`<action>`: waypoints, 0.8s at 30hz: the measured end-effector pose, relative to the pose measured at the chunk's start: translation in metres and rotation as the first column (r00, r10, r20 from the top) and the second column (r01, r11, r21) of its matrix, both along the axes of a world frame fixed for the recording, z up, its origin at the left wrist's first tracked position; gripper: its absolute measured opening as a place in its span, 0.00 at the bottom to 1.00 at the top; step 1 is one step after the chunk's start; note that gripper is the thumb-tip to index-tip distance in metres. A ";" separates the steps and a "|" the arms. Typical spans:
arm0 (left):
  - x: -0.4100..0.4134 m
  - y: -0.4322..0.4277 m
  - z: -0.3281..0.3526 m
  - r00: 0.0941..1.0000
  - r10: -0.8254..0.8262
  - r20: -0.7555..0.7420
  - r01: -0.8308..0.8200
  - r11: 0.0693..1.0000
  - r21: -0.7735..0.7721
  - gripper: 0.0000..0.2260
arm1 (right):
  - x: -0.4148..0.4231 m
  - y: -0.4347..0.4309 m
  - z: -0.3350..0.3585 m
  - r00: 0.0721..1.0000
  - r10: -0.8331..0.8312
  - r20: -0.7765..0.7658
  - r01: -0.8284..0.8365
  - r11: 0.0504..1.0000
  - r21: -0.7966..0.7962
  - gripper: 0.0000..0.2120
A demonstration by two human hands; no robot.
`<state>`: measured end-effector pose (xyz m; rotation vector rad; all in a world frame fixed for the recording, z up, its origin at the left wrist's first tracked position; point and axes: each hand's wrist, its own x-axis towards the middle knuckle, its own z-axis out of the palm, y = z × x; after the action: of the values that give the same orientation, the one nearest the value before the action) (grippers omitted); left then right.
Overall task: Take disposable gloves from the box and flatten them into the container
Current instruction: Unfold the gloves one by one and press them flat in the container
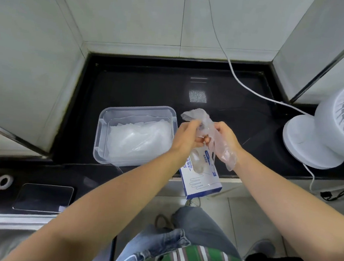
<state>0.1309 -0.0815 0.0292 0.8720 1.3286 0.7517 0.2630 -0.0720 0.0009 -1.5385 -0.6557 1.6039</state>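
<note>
Both hands, left hand (188,136) & right hand (224,137), are pinching a thin, floppy, prob. slippery glove (205,120) above the box (201,179); best gripping its edges.

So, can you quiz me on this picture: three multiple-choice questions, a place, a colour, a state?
1. Where is the clear container? A. left of the glove box B. right of it C. on top of it
2. The glove box is A. red and black B. blue and white C. green and yellow
3. The loose glove is A. flat in the container B. held by the left hand and right hand C. shut inside the box
Answers: 1 A, it stands to the box's left. 2 B, blue print on white. 3 B, both hands pinch it.
</note>
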 end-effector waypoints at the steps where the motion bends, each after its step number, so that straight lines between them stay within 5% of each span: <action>1: -0.007 0.006 0.005 0.999 0.047 0.025 -0.047 0.999 -0.013 0.08 | -0.004 0.003 0.004 0.999 0.032 0.024 -0.033 0.999 0.025 0.11; 8: -0.063 0.033 0.010 0.969 0.217 -0.121 -0.220 0.975 -0.017 0.12 | -0.037 0.013 0.016 0.944 0.226 0.241 -0.259 0.959 0.113 0.09; 15: -0.092 0.027 0.010 0.931 0.357 0.079 -0.347 0.931 -0.114 0.23 | -0.067 0.027 0.014 0.918 0.129 0.375 -0.212 0.959 0.189 0.09; 20: -0.096 0.030 0.000 0.934 0.266 -0.239 -0.267 0.963 0.027 0.07 | -0.087 0.035 0.006 0.880 0.184 0.437 -0.287 0.941 0.181 0.09; 24: -0.106 0.033 -0.006 0.881 0.333 -0.335 -0.291 0.942 0.169 0.05 | -0.097 0.034 0.015 0.878 0.318 0.356 -0.394 0.905 0.162 0.14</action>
<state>0.0248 -0.0488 0.0234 0.9260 1.7980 0.9574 0.1663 -0.0384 0.0162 -1.5809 -1.3314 1.4767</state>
